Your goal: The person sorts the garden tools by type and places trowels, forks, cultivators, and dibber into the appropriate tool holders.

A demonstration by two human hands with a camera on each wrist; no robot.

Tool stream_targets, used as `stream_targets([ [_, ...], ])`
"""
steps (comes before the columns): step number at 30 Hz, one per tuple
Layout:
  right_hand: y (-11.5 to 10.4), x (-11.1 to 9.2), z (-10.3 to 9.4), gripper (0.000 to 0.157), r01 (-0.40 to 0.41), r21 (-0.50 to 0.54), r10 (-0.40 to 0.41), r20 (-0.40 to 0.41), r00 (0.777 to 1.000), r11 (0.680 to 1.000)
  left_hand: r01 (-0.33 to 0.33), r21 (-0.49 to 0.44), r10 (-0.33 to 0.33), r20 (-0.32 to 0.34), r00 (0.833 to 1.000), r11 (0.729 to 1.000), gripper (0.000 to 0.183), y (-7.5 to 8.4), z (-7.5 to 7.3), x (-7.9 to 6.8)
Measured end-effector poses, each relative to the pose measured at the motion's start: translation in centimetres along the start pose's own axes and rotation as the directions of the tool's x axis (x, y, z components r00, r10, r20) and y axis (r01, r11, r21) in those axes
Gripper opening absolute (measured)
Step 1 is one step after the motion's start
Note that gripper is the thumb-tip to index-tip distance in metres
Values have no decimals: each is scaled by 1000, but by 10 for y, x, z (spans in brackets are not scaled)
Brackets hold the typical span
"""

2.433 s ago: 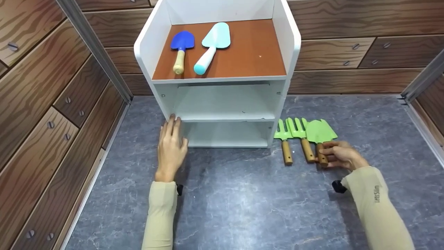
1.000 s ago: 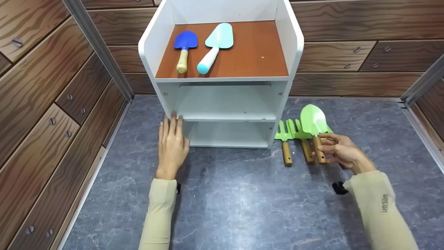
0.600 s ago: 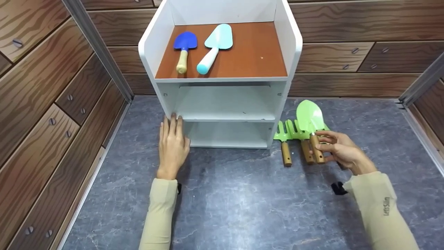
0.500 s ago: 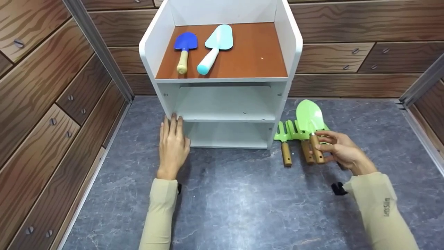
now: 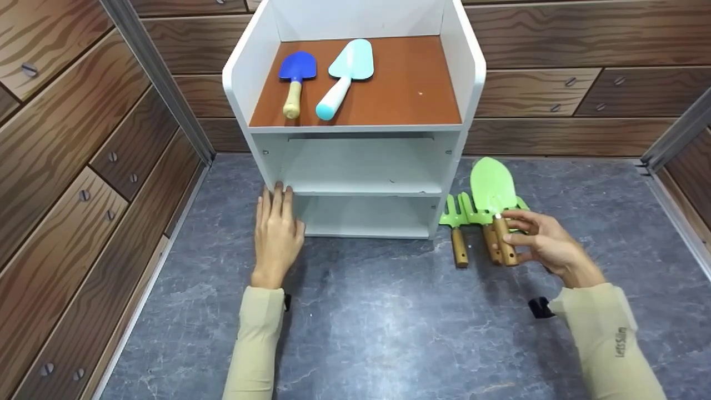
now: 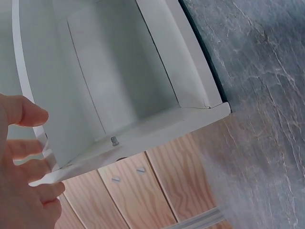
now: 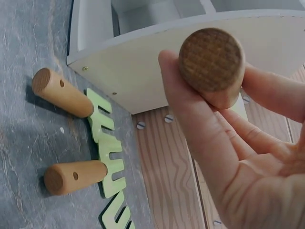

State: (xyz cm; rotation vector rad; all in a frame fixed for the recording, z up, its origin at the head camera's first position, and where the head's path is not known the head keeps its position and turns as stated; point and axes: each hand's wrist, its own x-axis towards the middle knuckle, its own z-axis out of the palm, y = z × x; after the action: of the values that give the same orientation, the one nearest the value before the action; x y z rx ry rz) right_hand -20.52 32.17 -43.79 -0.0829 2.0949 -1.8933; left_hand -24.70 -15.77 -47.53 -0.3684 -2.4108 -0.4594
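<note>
Your right hand (image 5: pixel 547 244) pinches the brown wooden handle of a light-green trowel (image 5: pixel 491 180), which is held clear of the grey marbled surface (image 5: pixel 366 311) to the right of a white shelf unit (image 5: pixel 355 129), its blade pointing away from you. Your left hand (image 5: pixel 276 241), fingers extended, rests against the unit's left side panel near its middle board. Beneath and beside the raised trowel lie light-green hand forks with wooden handles: one (image 5: pixel 460 247) just beside the unit, a second (image 5: pixel 471 215) partly hidden behind the trowel, and a third (image 7: pixel 109 213) whose tines show at the lower edge of the right wrist view. On the unit's brown top shelf (image 5: pixel 414 100), a blue trowel (image 5: pixel 298 65) lies left of a turquoise trowel (image 5: pixel 355 61), the two apart. Wood-grain panels (image 5: pixel 555 33) stand behind.
</note>
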Motion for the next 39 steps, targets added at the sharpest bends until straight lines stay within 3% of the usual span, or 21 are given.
stream_targets([
  [22,-15,-6,16,68,52,-38,-51,35,998,998,12,-13,-12,16,1000,1000,60,0,0,0],
  [32,-13,-7,20,55,130,92,-136,65,989,987,21,-11,-21,25,999,1000,61,0,-2,0],
  [39,-15,-10,20,51,158,113,-167,72,983,981,14,-16,-14,15,1000,1000,61,2,-2,1],
])
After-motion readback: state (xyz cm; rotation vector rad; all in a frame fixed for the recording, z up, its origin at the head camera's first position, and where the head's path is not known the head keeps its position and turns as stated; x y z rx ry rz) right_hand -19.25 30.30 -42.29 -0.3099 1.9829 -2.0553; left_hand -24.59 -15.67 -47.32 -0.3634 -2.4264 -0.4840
